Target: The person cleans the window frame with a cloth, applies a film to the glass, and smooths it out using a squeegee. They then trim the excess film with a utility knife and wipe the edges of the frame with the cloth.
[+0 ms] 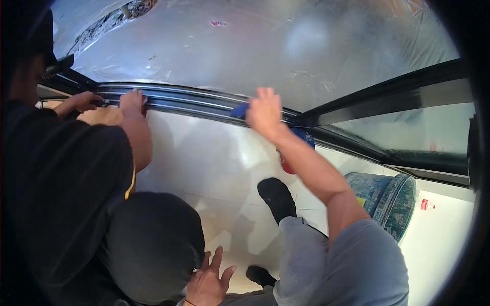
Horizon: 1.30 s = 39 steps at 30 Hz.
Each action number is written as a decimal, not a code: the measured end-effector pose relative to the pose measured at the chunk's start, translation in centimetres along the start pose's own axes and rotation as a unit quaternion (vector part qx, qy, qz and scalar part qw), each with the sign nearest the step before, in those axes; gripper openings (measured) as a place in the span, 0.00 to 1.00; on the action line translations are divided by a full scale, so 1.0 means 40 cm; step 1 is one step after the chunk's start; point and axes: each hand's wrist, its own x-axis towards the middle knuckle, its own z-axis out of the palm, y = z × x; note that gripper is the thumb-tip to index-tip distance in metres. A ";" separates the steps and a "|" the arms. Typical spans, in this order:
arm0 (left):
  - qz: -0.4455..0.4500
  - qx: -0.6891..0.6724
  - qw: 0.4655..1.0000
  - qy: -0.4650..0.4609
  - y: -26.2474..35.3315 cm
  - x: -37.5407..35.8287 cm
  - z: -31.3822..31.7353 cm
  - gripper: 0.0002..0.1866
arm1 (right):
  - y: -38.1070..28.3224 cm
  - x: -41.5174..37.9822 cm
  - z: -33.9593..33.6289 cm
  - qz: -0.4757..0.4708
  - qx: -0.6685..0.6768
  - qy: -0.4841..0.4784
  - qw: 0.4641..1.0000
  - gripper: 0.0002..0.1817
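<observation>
1. Right hand (265, 113): grasping a small blue piece (240, 110) at the ridged black track (189, 104), presumably to reach its grooves.
2. Left hand (208, 283): released, fingers spread, near; perhaps for balance.
3. Left: co-worker's hands (133, 102) at same track.
4. Right: scuffed round bucket (368, 187). Far: wrinkled, translucent sheeting (229, 46).

Prob. reno site: plastic sheeting (245, 46), sliding-dr. track (189, 100), tiled flr. (176, 158) & grimy bucket (377, 196).
</observation>
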 end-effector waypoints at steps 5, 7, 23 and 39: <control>0.015 -0.002 1.000 0.015 0.032 -0.018 -0.006 0.31 | 0.153 -0.041 0.009 -0.043 -0.164 -0.111 0.979 0.11; 0.020 0.001 1.000 0.024 0.043 -0.021 -0.009 0.30 | 0.166 -0.032 0.040 -0.034 -0.183 -0.138 0.973 0.11; -0.003 0.002 1.000 0.015 0.052 -0.035 -0.013 0.32 | 0.032 0.059 0.152 0.069 0.062 -0.127 0.988 0.11; 0.014 0.032 0.999 -0.010 0.027 -0.004 0.029 0.32 | 0.135 -0.083 -0.001 0.025 0.070 -0.081 0.994 0.11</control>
